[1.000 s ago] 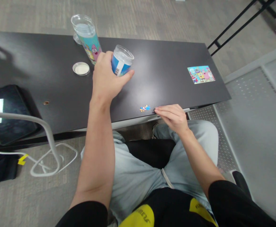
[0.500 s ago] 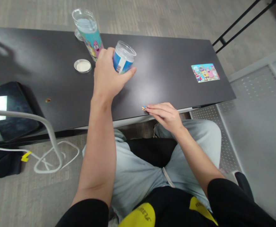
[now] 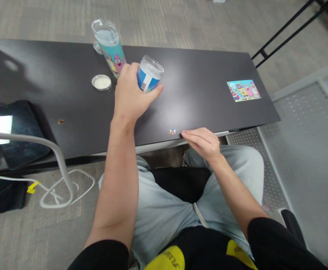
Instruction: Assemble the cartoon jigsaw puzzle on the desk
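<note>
My left hand (image 3: 131, 93) is wrapped round a small clear plastic jar (image 3: 149, 73) with a blue label and a barcode; its mouth is uncovered. Just left of that hand stands a taller clear canister (image 3: 110, 47) with a cartoon print, partly hidden at its base by my fingers. My right hand (image 3: 201, 141) is at the table's near edge, its fingers stretched out side by side and pointing left. A little to the left of its fingertips lies a small cluster of tiny multicoloured pieces (image 3: 172, 131), too small to make out. The fingertips are apart from them.
A round silver-rimmed lid (image 3: 102, 82) lies left of the canister, with another round clear piece (image 3: 98, 47) behind it. A cartoon picture card (image 3: 244, 90) lies at the right end of the dark table (image 3: 197, 75). At left are a tablet (image 3: 20, 131) and a white cable (image 3: 65, 176).
My right hand has drawn back to the right, off the tiny pieces, which now show fully on the table. My left hand keeps its hold on the jar. The view has shifted slightly.
</note>
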The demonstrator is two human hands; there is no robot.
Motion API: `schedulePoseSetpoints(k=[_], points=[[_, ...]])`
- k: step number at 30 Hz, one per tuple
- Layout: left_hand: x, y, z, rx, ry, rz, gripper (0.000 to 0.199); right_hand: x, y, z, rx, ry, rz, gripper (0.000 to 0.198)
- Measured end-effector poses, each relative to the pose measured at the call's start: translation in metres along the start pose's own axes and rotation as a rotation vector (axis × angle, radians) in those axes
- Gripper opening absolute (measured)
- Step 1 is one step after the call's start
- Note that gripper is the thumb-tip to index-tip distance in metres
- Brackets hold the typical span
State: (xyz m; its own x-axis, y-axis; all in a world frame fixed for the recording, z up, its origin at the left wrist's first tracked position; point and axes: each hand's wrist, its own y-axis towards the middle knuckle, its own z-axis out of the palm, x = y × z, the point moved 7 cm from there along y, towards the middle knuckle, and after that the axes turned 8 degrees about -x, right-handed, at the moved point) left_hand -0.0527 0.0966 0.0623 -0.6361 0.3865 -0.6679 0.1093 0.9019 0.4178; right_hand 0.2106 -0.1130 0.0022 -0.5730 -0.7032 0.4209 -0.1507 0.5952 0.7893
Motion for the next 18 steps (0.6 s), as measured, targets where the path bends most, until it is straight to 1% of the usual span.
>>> schedulePoseSetpoints(k=[1,2,3,4,7,9,10,11,12,14,16,18], points=[[0.001,0.0,0.001,0.004,-0.002,0.006,0.076,0.001,0.003,-0.001,-0.052,-0.003,-0.007,0.079],[0.001,0.0,0.003,0.003,-0.006,0.014,0.075,0.002,0.007,-0.003,-0.107,-0.006,-0.004,0.08],[0.002,-0.001,0.004,-0.001,-0.015,0.023,0.073,0.0,0.011,-0.005,-0.163,-0.01,0.02,0.077],[0.002,-0.001,0.005,-0.008,-0.027,0.035,0.071,-0.003,0.017,-0.006,-0.213,-0.015,0.063,0.069],[-0.003,-0.003,0.008,-0.027,-0.073,0.08,0.062,-0.016,0.04,-0.009,-0.377,0.015,0.183,0.038],[-0.01,-0.006,0.011,-0.003,-0.097,0.113,0.056,-0.025,0.063,-0.011,-0.504,0.091,0.216,0.026],[-0.014,-0.008,0.012,0.017,-0.106,0.127,0.054,-0.033,0.078,-0.007,-0.502,0.14,0.286,0.026],[-0.019,-0.009,0.013,0.038,-0.112,0.139,0.052,-0.037,0.093,-0.005,-0.515,0.166,0.313,0.032],[-0.023,-0.011,0.013,0.059,-0.116,0.151,0.051,-0.039,0.109,-0.002,-0.51,0.167,0.308,0.037],[-0.03,-0.013,0.013,0.094,-0.127,0.168,0.049,-0.041,0.139,0.008,-0.443,0.175,0.299,0.043],[-0.035,-0.015,0.013,0.122,-0.142,0.174,0.047,-0.041,0.16,0.018,-0.368,0.195,0.293,0.042],[-0.039,-0.015,0.012,0.137,-0.159,0.173,0.045,-0.041,0.171,0.026,-0.301,0.188,0.298,0.038]])
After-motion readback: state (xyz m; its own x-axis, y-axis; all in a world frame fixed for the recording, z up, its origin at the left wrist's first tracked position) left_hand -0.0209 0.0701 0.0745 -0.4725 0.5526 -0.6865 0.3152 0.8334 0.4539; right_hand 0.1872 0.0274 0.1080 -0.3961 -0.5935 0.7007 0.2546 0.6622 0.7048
